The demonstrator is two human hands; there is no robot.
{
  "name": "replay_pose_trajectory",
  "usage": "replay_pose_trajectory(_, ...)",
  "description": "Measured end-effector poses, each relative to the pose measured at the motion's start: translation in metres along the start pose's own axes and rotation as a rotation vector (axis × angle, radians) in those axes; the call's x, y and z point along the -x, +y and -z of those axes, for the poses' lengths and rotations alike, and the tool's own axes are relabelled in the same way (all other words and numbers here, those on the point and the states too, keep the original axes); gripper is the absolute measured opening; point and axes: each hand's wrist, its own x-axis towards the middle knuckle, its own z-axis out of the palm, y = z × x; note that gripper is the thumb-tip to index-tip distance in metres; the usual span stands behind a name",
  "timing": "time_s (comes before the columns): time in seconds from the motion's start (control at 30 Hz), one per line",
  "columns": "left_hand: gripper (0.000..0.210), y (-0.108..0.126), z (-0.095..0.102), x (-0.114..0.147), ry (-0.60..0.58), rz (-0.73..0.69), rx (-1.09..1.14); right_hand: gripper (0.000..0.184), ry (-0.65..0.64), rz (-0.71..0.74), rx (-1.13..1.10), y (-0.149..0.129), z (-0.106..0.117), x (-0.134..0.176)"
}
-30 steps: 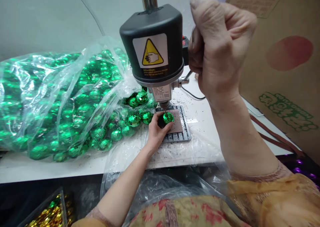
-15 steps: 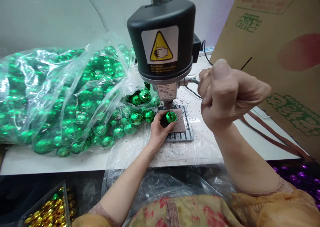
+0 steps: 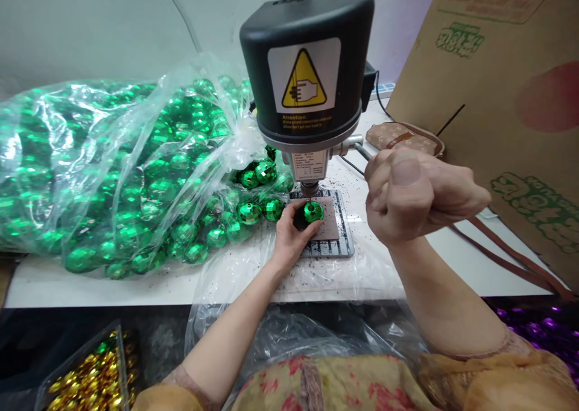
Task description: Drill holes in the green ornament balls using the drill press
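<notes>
My left hand (image 3: 290, 239) pinches a shiny green faceted ball (image 3: 313, 212) between thumb and fingers, on a flat pad (image 3: 332, 227) over the slotted metal base (image 3: 347, 242) of a small bench drill press (image 3: 307, 67). Straight above the ball is the chuck (image 3: 310, 189), its thin bit reaching the ball's top; how deep it goes I cannot tell. My right hand (image 3: 416, 194) is closed in a fist round the press's feed lever (image 3: 363, 151), whose end is hidden by the fingers. More green balls (image 3: 249, 213) lie just left of the base.
A big clear bag of green balls (image 3: 113, 175) covers the table's left. Dark shavings dot the white tabletop (image 3: 375, 278). At right are a brown handbag (image 3: 404, 138) and a large cardboard box (image 3: 497, 127). Below left stands a clear bin of gold balls (image 3: 90, 375); purple shiny items (image 3: 538, 329) lie lower right.
My right hand has come down a little with the lever, uncovering the brown handbag behind it. My left hand still holds the ball on the pad. The whole view has shifted slightly.
</notes>
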Motion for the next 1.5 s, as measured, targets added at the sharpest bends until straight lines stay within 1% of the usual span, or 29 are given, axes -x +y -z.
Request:
replay_pose_trajectory(0.2,0.047,0.001,0.001,0.000,-0.002,0.009,-0.013,0.051,-0.045,0.061,-0.016,0.003,0.006,0.004)
replay_pose_trajectory(0.3,0.046,0.002,0.001,0.000,0.003,0.014,-0.014,0.048,-0.094,0.071,-0.015,0.004,0.010,0.007)
replay_pose_trajectory(0.43,0.045,0.004,0.001,0.000,0.012,0.008,-0.007,0.049,-0.124,0.108,-0.042,0.004,0.014,0.013)
replay_pose_trajectory(0.53,0.046,0.003,0.000,-0.001,0.004,0.010,-0.009,0.051,-0.076,0.017,0.009,-0.002,0.007,0.004)
replay_pose_trajectory(0.63,0.045,0.004,0.000,-0.001,0.011,-0.003,-0.043,0.052,-0.009,-0.160,0.051,-0.008,-0.008,-0.020)
replay_pose_trajectory(0.67,0.043,0.006,0.000,0.001,0.031,-0.015,-0.066,0.050,-0.003,-0.234,0.069,-0.009,-0.012,-0.029)
replay_pose_trajectory(0.73,0.041,0.011,0.003,0.010,0.114,-0.052,-0.130,0.047,-0.040,-0.290,0.049,-0.007,-0.020,-0.044)
replay_pose_trajectory(0.77,0.041,0.014,0.006,0.018,0.154,-0.094,-0.162,0.048,-0.048,-0.272,0.013,-0.005,-0.023,-0.049)
replay_pose_trajectory(0.8,0.041,0.018,0.009,0.029,0.168,-0.159,-0.185,0.051,-0.037,-0.264,-0.013,-0.003,-0.025,-0.053)
replay_pose_trajectory(0.83,0.043,0.022,0.012,0.042,0.146,-0.246,-0.192,0.053,-0.029,-0.270,-0.039,-0.002,-0.026,-0.054)
replay_pose_trajectory(0.87,0.045,0.026,0.015,0.057,0.084,-0.353,-0.187,0.055,-0.015,-0.283,-0.060,-0.001,-0.026,-0.055)
replay_pose_trajectory(0.97,0.050,0.030,0.022,0.102,-0.249,-0.675,-0.205,0.059,-0.001,-0.331,-0.084,-0.002,-0.027,-0.053)
replay_pose_trajectory(1.0,0.052,0.029,0.024,0.113,-0.346,-0.754,-0.240,0.059,-0.002,-0.328,-0.083,-0.003,-0.027,-0.053)
replay_pose_trajectory(1.03,0.055,0.027,0.026,0.121,-0.412,-0.812,-0.276,0.060,0.005,-0.319,-0.079,-0.003,-0.027,-0.052)
replay_pose_trajectory(1.07,0.058,0.025,0.028,0.125,-0.437,-0.849,-0.301,0.059,0.008,-0.308,-0.074,-0.003,-0.027,-0.052)
replay_pose_trajectory(1.1,0.059,0.022,0.031,0.124,-0.421,-0.866,-0.312,0.058,0.005,-0.297,-0.068,-0.003,-0.027,-0.052)
replay_pose_trajectory(1.13,0.055,0.020,0.035,0.119,-0.369,-0.858,-0.322,0.055,0.002,-0.287,-0.057,-0.003,-0.027,-0.051)
replay_pose_trajectory(1.17,0.048,0.018,0.039,0.109,-0.288,-0.828,-0.347,0.052,0.000,-0.279,-0.045,-0.003,-0.027,-0.051)
replay_pose_trajectory(1.23,0.032,0.014,0.049,0.081,-0.111,-0.713,-0.480,0.048,-0.006,-0.277,-0.006,-0.002,-0.026,-0.051)
replay_pose_trajectory(1.27,0.032,0.012,0.055,0.064,-0.042,-0.634,-0.581,0.047,-0.014,-0.287,0.017,-0.003,-0.025,-0.050)
replay_pose_trajectory(1.3,0.035,0.010,0.060,0.047,-0.011,-0.550,-0.679,0.047,-0.019,-0.299,0.037,-0.003,-0.024,-0.050)
replay_pose_trajectory(1.33,0.039,0.007,0.065,0.031,-0.006,-0.477,-0.756,0.046,-0.029,-0.309,0.047,-0.004,-0.024,-0.050)
replay_pose_trajectory(1.4,0.045,0.002,0.074,0.005,-0.045,-0.396,-0.833,0.046,-0.044,-0.326,0.037,-0.005,-0.024,-0.050)
replay_pose_trajectory(1.43,0.047,-0.001,0.078,-0.005,-0.067,-0.383,-0.836,0.046,-0.039,-0.326,0.010,-0.006,-0.024,-0.050)
replay_pose_trajectory(1.5,0.044,-0.004,0.083,-0.015,-0.088,-0.391,-0.795,0.047,-0.015,-0.314,-0.058,-0.005,-0.025,-0.051)
